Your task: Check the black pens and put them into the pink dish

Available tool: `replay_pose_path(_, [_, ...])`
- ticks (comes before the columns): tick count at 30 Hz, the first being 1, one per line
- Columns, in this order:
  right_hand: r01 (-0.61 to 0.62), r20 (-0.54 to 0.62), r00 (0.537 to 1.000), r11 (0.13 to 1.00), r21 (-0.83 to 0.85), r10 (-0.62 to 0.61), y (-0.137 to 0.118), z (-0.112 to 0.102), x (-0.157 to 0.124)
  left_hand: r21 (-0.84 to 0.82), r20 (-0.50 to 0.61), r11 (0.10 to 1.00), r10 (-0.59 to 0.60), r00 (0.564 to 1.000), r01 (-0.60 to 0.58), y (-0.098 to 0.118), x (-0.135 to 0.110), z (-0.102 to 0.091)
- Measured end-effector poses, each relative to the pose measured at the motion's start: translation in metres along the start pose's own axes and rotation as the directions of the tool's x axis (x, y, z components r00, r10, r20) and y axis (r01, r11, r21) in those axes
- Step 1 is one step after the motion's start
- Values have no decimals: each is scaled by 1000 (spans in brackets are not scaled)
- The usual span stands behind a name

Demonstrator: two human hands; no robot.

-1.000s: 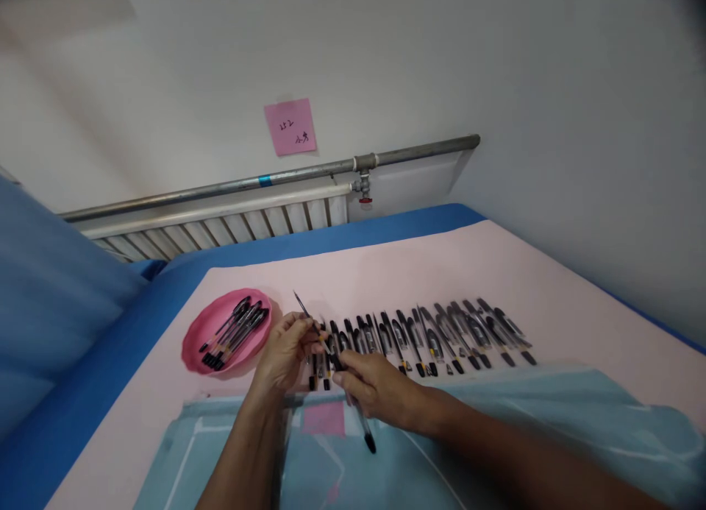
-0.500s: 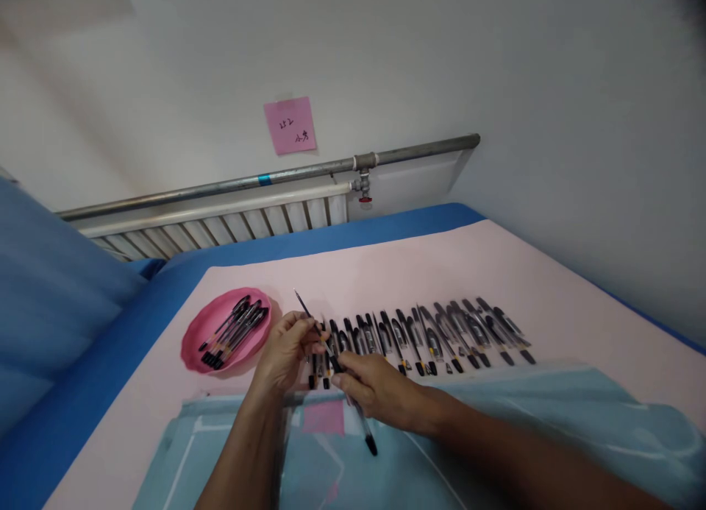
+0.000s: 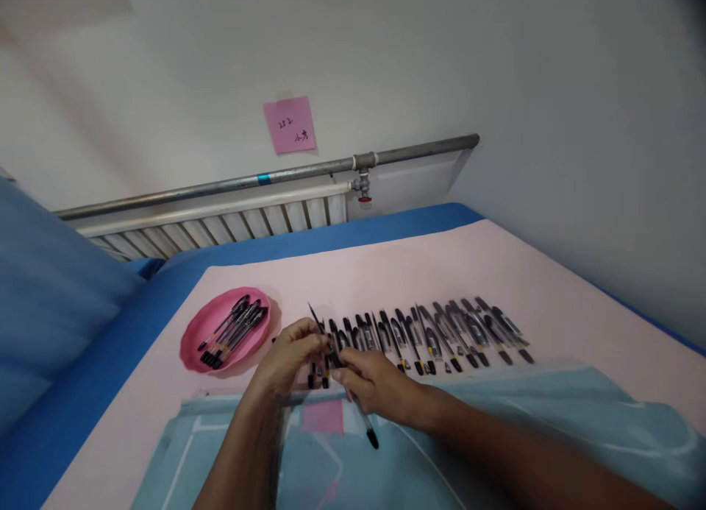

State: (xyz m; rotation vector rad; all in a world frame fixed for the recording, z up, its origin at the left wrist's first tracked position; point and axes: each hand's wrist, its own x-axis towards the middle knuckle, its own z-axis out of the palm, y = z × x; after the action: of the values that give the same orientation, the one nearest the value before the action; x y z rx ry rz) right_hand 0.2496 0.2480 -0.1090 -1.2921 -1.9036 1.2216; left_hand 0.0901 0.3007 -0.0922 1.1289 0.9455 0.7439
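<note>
Refill [image 3: 315,317] and barrel [image 3: 363,417] sit almost in one line between my two hands, and that line is what matters most here. It slants from far left to near right: the dark tip of the refill points to the far left, and the black end of the barrel hangs to the near right, over the teal cloth [image 3: 220,440].

My left hand [image 3: 296,349] is at the far left part of that line, thumb and fingers bent in and pinching the refill, its tip rising clear above them. My right hand [image 3: 376,382] lies to the near right, fingers curled around the barrel, its black end jutting out below. So the left is the nearer hand to the refill's tip, the right to the barrel's black end. Just where the two pieces meet, my fingertips crowd together, and I cannot tell how deep one sits in the other.

To my left, well apart from the barrel, stands the pink bowl [image 3: 193,337], with a bundle of pens [image 3: 236,333] lying in it. Beyond my knuckles and off to the right, a long row of pen parts [image 3: 433,341] lies on the pink sheet [image 3: 386,263].
</note>
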Motion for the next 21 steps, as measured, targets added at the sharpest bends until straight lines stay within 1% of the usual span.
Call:
replay_pose_path(2, [-25, 10, 1000, 999, 22, 25, 0, 0, 0, 129, 102, 991, -37, 994, 23, 3, -3, -7])
replay_pose_path(3, [-36, 13, 999, 999, 26, 35, -1, 0, 0, 178, 114, 984, -45, 992, 24, 4, -5, -11])
replay_pose_path(4, [-42, 14, 999, 999, 25, 42, -1, -1, 0, 212, 92, 977, -40, 995, 20, 6, -5, -15])
replay_pose_path(6, [-46, 27, 999, 999, 24, 45, -1, -1, 0, 261, -20, 965, -7, 1000, 13, 6, -5, -23])
replay_pose_path(8, [-47, 36, 998, 998, 40, 46, -1, -1, -1, 347, -149, 937, 8, 989, 45, 3, -2, -30])
replay_pose_path(10, [-46, 32, 998, 998, 43, 45, -1, -1, -1, 477, -252, 869, -9, 968, 132, -3, 2, -34])
replay_pose_path(12, [-43, 19, 999, 999, 23, 42, -1, -1, -2, 586, -312, 780, -34, 950, 220, -9, 5, -36])
replay_pose_path(14, [-42, 23, 999, 999, 12, 41, 0, 0, -2, 648, -322, 713, -62, 945, 268, -13, 7, -35])
replay_pose_path(16, [-32, 22, 999, 999, 15, 32, 0, 0, -2, 693, -312, 667, -64, 948, 273, -14, 7, -35])
replay_pose_path(19, [-10, -6, 1000, 1000, 4, 10, 0, 1, -2, 781, -282, 577, -14, 959, 238, -15, 8, -34])
replay_pose_path(21, [-7, -9, 1000, 1000, -17, 7, 0, 1, -1, 843, -225, 505, 20, 974, 185, -15, 8, -33])
